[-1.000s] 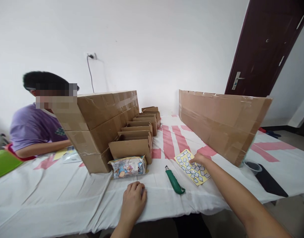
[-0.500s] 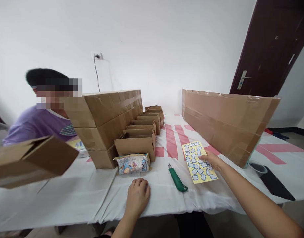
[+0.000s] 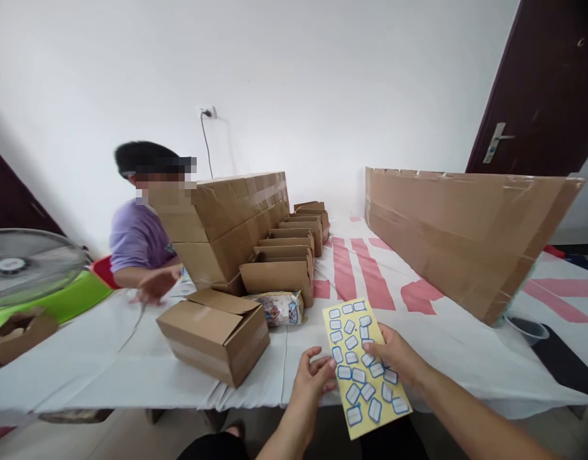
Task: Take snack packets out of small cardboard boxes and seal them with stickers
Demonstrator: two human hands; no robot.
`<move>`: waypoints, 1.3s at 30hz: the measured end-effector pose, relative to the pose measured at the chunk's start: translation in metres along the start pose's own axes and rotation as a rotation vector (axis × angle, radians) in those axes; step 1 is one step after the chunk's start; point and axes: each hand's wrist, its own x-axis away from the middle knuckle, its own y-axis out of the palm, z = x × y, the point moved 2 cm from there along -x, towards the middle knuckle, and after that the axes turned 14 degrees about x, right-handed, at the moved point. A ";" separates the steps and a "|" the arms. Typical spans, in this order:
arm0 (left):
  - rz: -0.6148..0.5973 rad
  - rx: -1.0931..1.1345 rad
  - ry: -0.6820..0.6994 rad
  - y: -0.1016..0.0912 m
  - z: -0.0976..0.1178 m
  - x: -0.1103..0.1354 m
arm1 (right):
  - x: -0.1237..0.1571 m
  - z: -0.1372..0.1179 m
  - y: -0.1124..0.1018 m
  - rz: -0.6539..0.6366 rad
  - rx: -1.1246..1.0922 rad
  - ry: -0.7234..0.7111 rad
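Observation:
My right hand (image 3: 402, 358) pinches a yellow sheet of white, blue-edged labels (image 3: 358, 383) by its right side. The sheet is tilted over the table's front edge. Close to its left edge is my left hand (image 3: 310, 380), fingers loosely curled and apart; whether the thumb touches the paper I cannot tell. To the left stands a cardboard box (image 3: 202, 338), its top flaps folded over but slightly gaping. Behind that box lies a printed plastic packet (image 3: 279, 308), partly covered. The green utility knife is out of sight.
Stacked cardboard boxes (image 3: 222, 223) form a wall at left, with several open boxes (image 3: 279, 275) along it. A long cardboard panel (image 3: 457, 236) stands at right. Beyond the stack a co-worker's hand (image 3: 154, 284) reaches over the table. A fan (image 3: 35, 268) is far left; a clear bowl (image 3: 526, 329) sits right.
The cardboard box came in from the left and now stands on the table before the packet. My right hand drew the sheet nearer; my left hand rose from the cloth toward it.

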 end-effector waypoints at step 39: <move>0.081 0.420 -0.323 -0.038 -0.004 0.044 | -0.024 0.043 0.063 -0.011 0.030 0.111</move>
